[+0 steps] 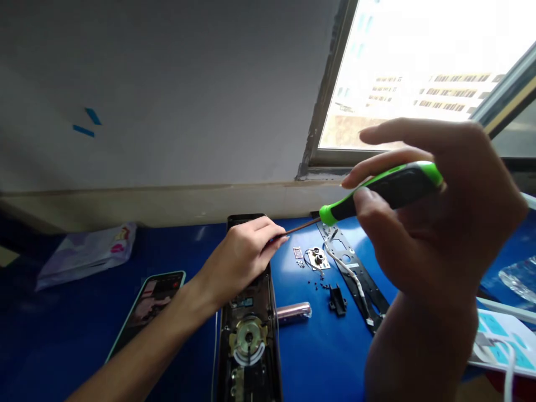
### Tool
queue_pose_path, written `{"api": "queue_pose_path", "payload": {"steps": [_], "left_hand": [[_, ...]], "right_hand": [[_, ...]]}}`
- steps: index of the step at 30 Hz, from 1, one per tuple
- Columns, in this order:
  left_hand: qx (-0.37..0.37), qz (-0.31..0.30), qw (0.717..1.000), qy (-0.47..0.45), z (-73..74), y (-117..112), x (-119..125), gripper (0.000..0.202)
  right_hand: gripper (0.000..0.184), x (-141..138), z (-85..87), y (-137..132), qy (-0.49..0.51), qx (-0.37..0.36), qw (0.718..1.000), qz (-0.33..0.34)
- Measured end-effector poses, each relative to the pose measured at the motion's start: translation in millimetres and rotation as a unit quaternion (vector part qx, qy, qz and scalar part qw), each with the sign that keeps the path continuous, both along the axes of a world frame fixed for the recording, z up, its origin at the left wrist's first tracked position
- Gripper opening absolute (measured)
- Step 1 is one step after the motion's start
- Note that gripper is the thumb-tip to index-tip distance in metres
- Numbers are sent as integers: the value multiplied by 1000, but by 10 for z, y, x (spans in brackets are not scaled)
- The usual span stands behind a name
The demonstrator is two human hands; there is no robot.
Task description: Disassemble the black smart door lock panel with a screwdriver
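Observation:
My right hand point(435, 223) is closed round a green and black screwdriver point(381, 192), its index finger raised off the handle. The thin shaft slants down to the left into the pinched fingertips of my left hand point(255, 240). Those fingers hide the tip and anything else between them. Beneath my left hand lies a long black opened device housing point(272, 335) with a round metal part point(249, 338) inside. A pinkish cylinder point(295, 312) rests against the housing's right side.
Small screws point(320, 285), a black bracket point(337, 301), a small metal plate with wires point(318, 258) and a long black panel point(355, 268) with a white cable lie to the right. A phone point(146, 304) and a folded packet point(90, 251) are left. A wall and window stand behind.

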State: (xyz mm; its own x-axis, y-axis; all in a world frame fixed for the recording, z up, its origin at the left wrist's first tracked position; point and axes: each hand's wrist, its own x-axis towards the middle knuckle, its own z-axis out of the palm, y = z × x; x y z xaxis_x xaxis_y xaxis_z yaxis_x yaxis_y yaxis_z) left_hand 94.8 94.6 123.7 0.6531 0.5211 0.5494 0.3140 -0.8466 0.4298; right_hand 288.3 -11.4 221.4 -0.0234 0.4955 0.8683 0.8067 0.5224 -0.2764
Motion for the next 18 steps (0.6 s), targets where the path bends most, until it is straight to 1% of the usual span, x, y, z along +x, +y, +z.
{"api": "queue_pose_path", "payload": {"steps": [3, 5, 7, 9, 11, 13, 15, 18], "left_hand": [[-42, -31, 995, 87, 103, 93, 184, 21], [-44, -47, 981, 182, 141, 136, 344, 20], [-23, -73, 952, 296, 136, 158, 537, 21], [7, -92, 916, 390, 85, 159, 737, 21], [22, -99, 900, 424, 5, 145, 907, 22], [32, -103, 893, 436, -79, 129, 1021, 23], [41, -107, 887, 447, -146, 121, 1077, 24], [47, -110, 880, 460, -207, 126, 1091, 24]], "right_hand": [[39, 157, 4, -49, 5, -24, 999, -43], [35, 277, -23, -52, 13, -61, 995, -72], [38, 400, -75, -27, 10, -112, 990, -86], [50, 512, -144, 14, -3, -175, 982, -77], [58, 600, -210, 55, -12, -205, 977, -55], [60, 656, -255, 83, -11, -207, 978, -37], [59, 687, -272, 92, -2, -216, 976, -27], [60, 706, -263, 84, 8, -239, 971, -22]]}}
